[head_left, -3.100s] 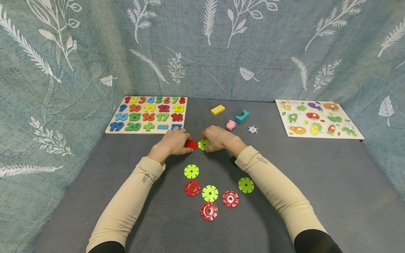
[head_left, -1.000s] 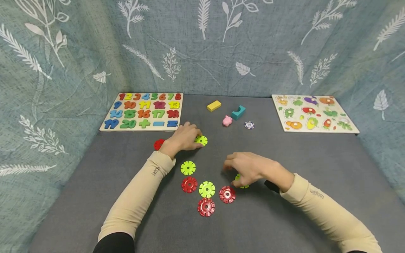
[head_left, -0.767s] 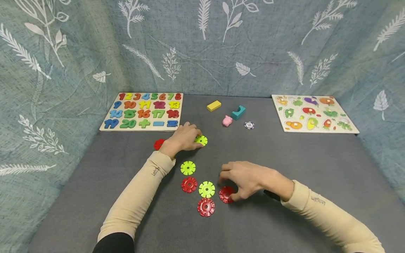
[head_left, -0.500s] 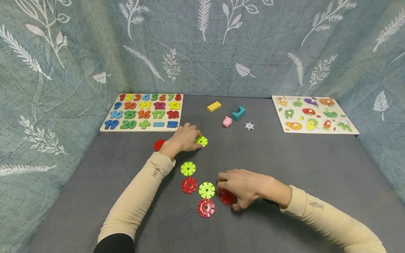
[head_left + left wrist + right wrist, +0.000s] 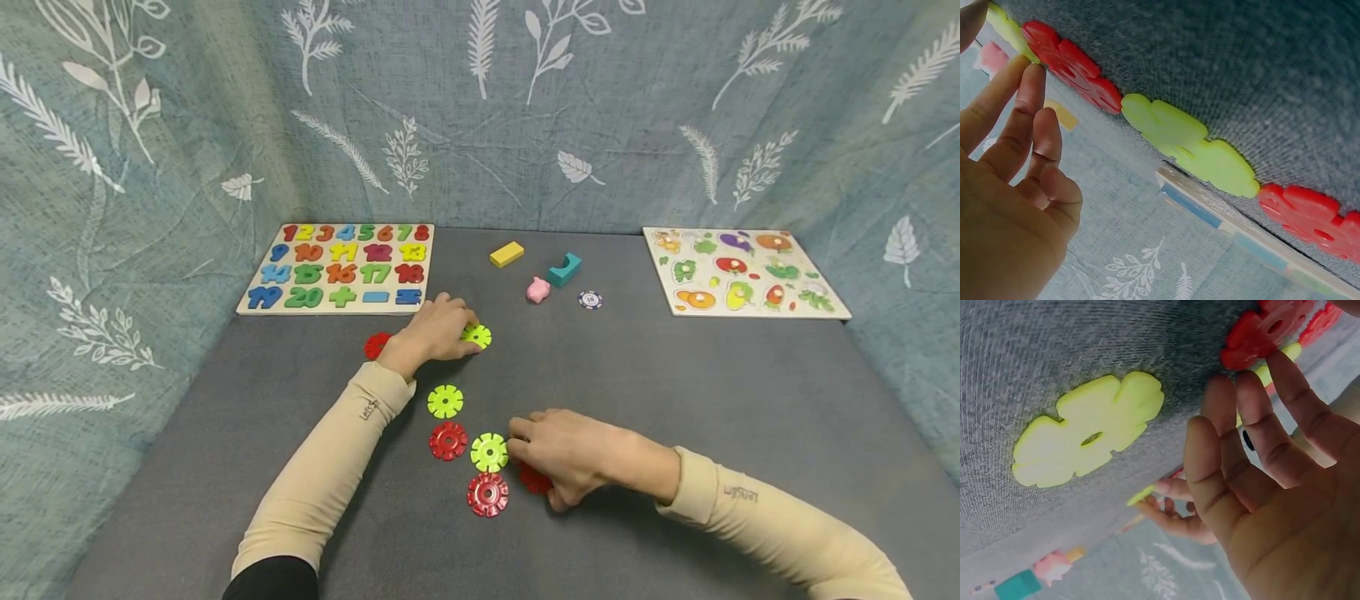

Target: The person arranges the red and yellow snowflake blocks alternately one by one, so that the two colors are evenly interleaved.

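Note:
My left hand (image 5: 433, 332) pinches a lime interlocking disc (image 5: 482, 337) at the back, thumb and fingertips on its rim. Beside that wrist a red disc (image 5: 376, 344) is partly covered. In the left wrist view red and lime discs lie edge to edge in a row, among them a second lime disc (image 5: 1191, 147). Nearer the front, my right hand (image 5: 573, 454) holds a red disc (image 5: 533, 480) between thumb and fingers, flat on the cloth. A lime disc (image 5: 1088, 434) lies beside it in the right wrist view, hidden under the hand in the head view.
Left of the right hand are a lime disc (image 5: 490, 453) and two red discs (image 5: 487, 495), with another lime disc (image 5: 446, 402) behind. Farther back stand a number board (image 5: 336, 268), yellow block (image 5: 507, 254), pink pig (image 5: 537, 290), teal arch (image 5: 565, 270), poker chip (image 5: 590, 300) and vegetable board (image 5: 746, 273).
My left hand has gone from the red disc to the lime disc at the back. My right hand left that area, passed a lime disc, and now has the red disc, shifted slightly toward me.

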The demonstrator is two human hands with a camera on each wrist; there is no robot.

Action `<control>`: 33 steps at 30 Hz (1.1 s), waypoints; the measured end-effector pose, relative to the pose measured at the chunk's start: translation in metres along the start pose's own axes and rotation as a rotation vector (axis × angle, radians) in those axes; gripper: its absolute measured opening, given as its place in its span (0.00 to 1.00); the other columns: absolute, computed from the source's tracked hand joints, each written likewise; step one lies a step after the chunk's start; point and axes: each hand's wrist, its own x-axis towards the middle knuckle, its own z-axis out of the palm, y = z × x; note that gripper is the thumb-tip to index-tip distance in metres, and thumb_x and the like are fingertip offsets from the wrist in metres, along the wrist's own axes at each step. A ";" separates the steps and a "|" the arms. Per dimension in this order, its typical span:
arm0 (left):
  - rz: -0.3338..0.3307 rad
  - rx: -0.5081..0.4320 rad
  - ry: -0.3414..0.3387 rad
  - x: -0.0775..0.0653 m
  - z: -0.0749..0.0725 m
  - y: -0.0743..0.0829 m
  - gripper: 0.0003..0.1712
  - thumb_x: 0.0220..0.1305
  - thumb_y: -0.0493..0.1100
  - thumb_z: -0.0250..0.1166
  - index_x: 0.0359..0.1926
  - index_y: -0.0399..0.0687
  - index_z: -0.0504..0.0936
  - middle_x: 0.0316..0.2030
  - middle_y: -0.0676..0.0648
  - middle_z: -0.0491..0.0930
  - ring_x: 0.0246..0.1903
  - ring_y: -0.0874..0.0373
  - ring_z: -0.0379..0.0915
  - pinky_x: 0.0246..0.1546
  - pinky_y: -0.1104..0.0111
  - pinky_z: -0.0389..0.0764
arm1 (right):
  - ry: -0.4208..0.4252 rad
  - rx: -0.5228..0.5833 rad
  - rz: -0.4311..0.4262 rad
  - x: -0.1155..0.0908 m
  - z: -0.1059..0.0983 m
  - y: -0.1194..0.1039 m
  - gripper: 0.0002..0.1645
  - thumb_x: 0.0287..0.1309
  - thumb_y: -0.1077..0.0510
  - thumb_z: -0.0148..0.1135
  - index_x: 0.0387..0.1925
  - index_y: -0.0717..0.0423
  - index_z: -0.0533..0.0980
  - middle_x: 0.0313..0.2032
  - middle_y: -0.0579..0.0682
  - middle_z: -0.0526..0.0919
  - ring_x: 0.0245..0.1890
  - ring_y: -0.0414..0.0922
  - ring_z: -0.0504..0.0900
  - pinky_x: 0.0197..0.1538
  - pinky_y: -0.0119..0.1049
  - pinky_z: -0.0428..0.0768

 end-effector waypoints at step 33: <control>-0.003 0.013 -0.003 -0.001 0.000 0.001 0.27 0.61 0.57 0.65 0.56 0.47 0.80 0.50 0.44 0.77 0.47 0.49 0.66 0.46 0.57 0.68 | 0.039 0.014 0.016 0.009 -0.014 0.025 0.24 0.36 0.44 0.71 0.37 0.49 0.78 0.33 0.43 0.77 0.29 0.38 0.76 0.37 0.32 0.78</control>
